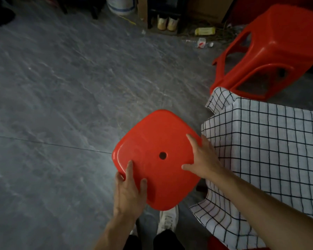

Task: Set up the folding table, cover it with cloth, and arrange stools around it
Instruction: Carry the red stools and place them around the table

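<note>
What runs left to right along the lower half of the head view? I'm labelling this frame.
Floor → left hand → stool → right hand → checked cloth.
</note>
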`<control>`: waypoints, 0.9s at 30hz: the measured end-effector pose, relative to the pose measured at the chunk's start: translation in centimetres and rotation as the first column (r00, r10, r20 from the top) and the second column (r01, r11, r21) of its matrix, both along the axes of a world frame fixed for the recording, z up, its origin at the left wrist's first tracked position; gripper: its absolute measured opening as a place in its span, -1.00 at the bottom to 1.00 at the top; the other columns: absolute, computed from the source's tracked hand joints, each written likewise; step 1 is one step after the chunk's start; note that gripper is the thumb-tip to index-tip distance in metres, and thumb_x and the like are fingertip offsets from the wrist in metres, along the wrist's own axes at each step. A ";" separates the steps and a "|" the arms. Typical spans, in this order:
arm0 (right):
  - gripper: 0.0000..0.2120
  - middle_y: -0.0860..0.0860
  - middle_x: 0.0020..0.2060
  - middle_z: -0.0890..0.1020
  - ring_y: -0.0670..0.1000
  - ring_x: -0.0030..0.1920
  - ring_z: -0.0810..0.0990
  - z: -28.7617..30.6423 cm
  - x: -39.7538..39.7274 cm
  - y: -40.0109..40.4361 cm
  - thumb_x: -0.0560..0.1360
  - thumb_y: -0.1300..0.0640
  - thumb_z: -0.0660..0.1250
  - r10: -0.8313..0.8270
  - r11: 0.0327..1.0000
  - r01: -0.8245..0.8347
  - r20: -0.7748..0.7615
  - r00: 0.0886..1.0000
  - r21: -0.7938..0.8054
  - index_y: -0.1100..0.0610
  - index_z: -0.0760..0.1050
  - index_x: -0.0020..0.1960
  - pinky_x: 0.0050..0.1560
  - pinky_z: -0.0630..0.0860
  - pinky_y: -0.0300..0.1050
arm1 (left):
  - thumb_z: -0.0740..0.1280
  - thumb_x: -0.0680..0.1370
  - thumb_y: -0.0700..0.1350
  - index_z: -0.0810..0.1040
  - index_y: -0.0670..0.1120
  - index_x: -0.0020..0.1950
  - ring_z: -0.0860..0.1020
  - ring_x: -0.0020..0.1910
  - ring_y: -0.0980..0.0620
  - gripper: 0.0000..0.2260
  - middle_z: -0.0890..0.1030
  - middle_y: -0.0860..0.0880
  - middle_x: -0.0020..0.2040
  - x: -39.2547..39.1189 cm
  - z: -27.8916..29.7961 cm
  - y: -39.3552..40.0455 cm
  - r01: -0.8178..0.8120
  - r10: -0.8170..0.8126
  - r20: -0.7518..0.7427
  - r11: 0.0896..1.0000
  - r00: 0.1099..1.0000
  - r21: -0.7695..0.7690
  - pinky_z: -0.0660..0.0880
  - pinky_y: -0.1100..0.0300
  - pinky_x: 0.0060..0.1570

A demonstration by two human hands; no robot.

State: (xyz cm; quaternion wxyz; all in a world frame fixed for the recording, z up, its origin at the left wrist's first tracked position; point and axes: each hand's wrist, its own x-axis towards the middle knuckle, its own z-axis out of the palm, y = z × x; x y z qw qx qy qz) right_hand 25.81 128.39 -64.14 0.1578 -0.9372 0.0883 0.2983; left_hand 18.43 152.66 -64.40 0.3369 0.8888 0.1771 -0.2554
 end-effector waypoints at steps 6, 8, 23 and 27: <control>0.13 0.11 0.42 0.16 0.18 0.37 0.29 -0.6 0.0 -0.7 0.22 -0.13 0.61 -0.038 0.996 0.032 0.062 0.997 0.084 -0.22 -0.10 0.51 0.30 0.44 0.21 | 0.32 0.56 0.08 0.15 0.02 0.58 0.45 0.23 -0.22 -0.36 0.40 -0.24 0.31 0.9 0.5 -0.8 -0.050 0.050 0.002 0.998 0.999 0.044 0.46 -0.08 0.22; 0.10 0.12 0.39 0.20 0.18 0.34 0.32 -0.6 0.1 -0.5 0.23 -0.12 0.61 -0.081 0.994 0.077 0.040 0.996 0.077 -0.21 -0.08 0.50 0.26 0.47 0.20 | 0.30 0.54 0.15 0.18 0.05 0.55 0.46 0.23 -0.22 -0.37 0.41 -0.22 0.30 1.7 0.6 -0.6 -0.026 0.025 0.016 0.999 1.000 0.041 0.48 -0.11 0.21; -0.07 0.17 0.24 0.34 0.10 0.05 0.51 -0.2 -2.8 0.2 0.38 -0.07 0.53 -0.329 0.939 0.335 -0.084 0.941 0.072 -0.07 -0.04 0.49 -0.07 0.54 -0.06 | 0.36 0.40 0.30 0.37 0.02 0.46 0.46 0.25 -0.27 -0.30 0.36 -0.23 0.34 12.6 -0.1 0.4 0.322 -0.323 0.022 0.945 0.946 0.048 0.41 -0.04 0.32; -0.15 0.14 0.16 0.42 0.06 0.01 0.51 0.3 -2.4 -1.2 0.40 -0.11 0.50 -0.274 0.961 0.276 -0.071 0.959 0.026 -0.09 0.01 0.46 -0.03 0.56 -0.01 | 0.14 0.37 0.31 0.37 -0.04 0.48 0.35 0.42 -0.26 -0.25 0.35 -0.26 0.43 11.7 -0.1 1.8 0.439 -0.440 0.102 0.898 0.892 0.039 0.36 -0.08 0.39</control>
